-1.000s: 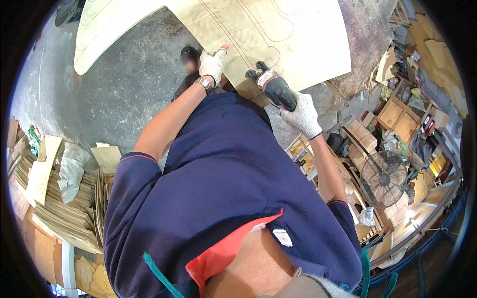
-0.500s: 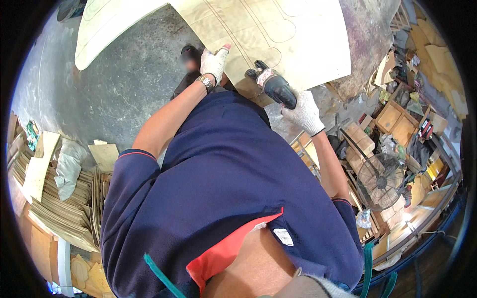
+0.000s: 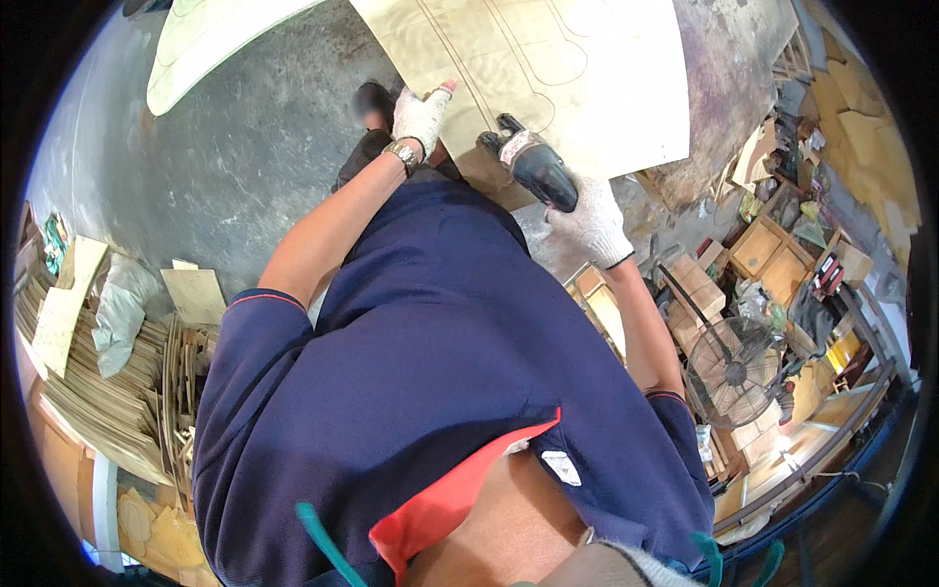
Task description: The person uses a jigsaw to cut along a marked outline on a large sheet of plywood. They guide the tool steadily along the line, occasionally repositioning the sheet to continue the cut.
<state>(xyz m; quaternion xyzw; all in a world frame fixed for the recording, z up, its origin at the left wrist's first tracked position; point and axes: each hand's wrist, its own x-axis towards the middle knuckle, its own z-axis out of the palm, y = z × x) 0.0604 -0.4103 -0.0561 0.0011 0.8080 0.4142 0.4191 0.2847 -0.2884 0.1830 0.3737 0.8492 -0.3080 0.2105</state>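
A pale plywood sheet (image 3: pixel 626 88) with curved outlines drawn on it lies in front of me. My left hand (image 3: pixel 421 119), in a white glove with bare fingertips, grips its near left edge, the thumb on top and the other fingers hidden below. A dark jigsaw (image 3: pixel 540 174) rests on the sheet at the near edge, its front beside the drawn lines. My gloved right hand (image 3: pixel 593 221) is closed round the rear of the jigsaw's body. The blade is hidden.
Another pale curved board (image 3: pixel 201 54) lies at the far left. Stacked thin wooden strips (image 3: pixel 112 411) and a whitish sack (image 3: pixel 122 313) are at left. On the right stand a black fan (image 3: pixel 734 374), a wooden drawer box (image 3: pixel 773 249) and clutter. Grey concrete floor (image 3: pixel 225 186) shows between.
The whole view has shifted slightly, with the side clutter sliding. Both hands keep their grips, and the jigsaw stays at nearly the same place on the sheet.
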